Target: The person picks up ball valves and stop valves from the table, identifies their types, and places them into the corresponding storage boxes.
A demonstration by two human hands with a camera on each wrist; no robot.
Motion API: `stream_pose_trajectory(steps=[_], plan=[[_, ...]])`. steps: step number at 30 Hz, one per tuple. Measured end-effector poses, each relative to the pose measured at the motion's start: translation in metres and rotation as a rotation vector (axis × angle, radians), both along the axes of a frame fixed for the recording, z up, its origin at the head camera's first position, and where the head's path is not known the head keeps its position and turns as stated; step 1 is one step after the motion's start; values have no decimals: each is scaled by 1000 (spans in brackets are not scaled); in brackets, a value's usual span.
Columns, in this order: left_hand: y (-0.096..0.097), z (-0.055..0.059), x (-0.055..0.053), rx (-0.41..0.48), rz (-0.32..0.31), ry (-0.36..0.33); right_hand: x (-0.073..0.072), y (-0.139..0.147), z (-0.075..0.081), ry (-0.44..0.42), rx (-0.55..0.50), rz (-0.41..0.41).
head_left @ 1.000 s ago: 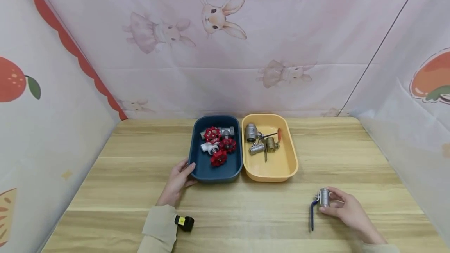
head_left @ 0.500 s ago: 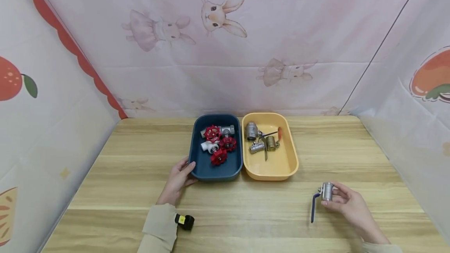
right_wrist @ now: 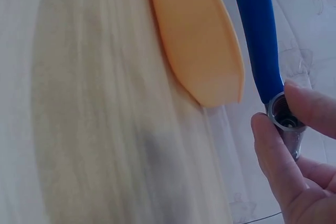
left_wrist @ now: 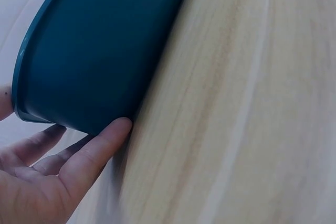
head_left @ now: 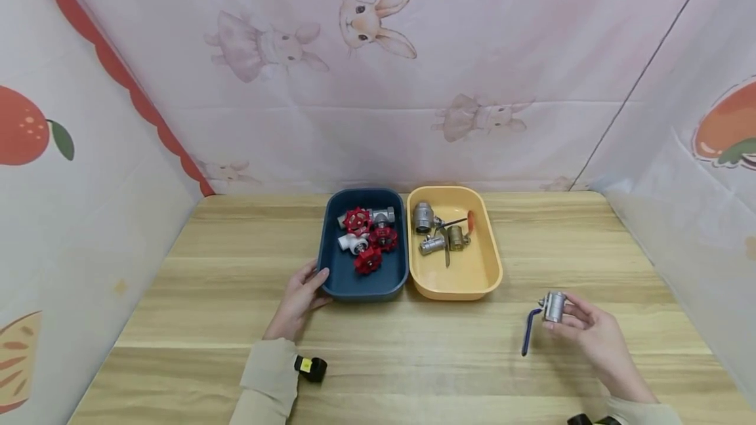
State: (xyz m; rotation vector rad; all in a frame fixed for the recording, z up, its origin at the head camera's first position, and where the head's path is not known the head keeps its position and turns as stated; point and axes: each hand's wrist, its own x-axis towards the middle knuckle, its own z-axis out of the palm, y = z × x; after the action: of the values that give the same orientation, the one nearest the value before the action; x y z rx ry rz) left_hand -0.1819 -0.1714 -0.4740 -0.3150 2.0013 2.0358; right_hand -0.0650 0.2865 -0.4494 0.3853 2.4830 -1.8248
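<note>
My left hand (head_left: 299,299) holds the dark blue bin (head_left: 360,289) by its near left corner, thumb over the rim. In the left wrist view its fingers (left_wrist: 89,163) lie against the bin's outer wall. Off to the right, my right hand (head_left: 599,340) grips a silver ball valve (head_left: 554,307) above the table. The valve's blue lever (right_wrist: 257,38) points away from the hand in the right wrist view, and the threaded opening faces the camera. Several valves with red handwheels (head_left: 367,260) lie in the blue bin. A yellow bin (head_left: 484,284) beside it contains several ball valves (head_left: 422,218).
Both bins stand side by side at the back of the wooden table (head_left: 413,359), close to a pink rabbit-print backdrop (head_left: 378,136). Printed sheets (head_left: 88,228) wall off the left and right sides. Each wrist wears a black camera (head_left: 313,368).
My right hand has risen and moved slightly away from me and to the right, carrying the ball valve. The left hand keeps its place at the blue bin. The head view has tilted slightly.
</note>
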Motion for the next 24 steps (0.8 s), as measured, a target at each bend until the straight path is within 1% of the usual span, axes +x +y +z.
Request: stream_pose_trajectory(steps=[3,7,12,15,19,24], plan=[[0,0,0,5,-5,0,-3,-1,5,18,-43,-9],[2,4,2,25,-4,22,-9,-3,12,27,-68,1],[3,6,2,35,-4,2,-17,-9,23,10,-43,20],[3,6,2,24,0,-2,-23,-13,29,31,-57,30],[3,7,2,19,-1,0,-30,-20,31,85,-125,32],[2,5,2,18,-3,12,-38,-29,32,120,-203,12]])
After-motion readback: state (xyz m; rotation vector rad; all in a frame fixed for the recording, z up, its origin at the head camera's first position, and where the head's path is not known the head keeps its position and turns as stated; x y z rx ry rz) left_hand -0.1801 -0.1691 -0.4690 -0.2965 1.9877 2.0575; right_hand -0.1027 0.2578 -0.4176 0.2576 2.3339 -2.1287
